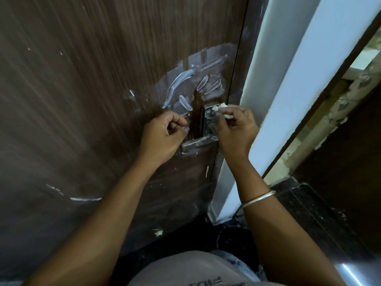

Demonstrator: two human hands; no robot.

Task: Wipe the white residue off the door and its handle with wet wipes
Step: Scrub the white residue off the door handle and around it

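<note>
A dark brown wood-grain door fills the left of the view. White residue is smeared in streaks above the metal handle and its lock plate. My right hand pinches a small crumpled white wet wipe against the top of the lock plate. My left hand is curled into a loose fist just left of the handle, fingers closed with nothing seen in them, touching or nearly touching the door.
A white door frame runs up the right side of the door. More white streaks mark the lower door. Dark tiled floor lies beyond the frame. A metal bangle sits on my right wrist.
</note>
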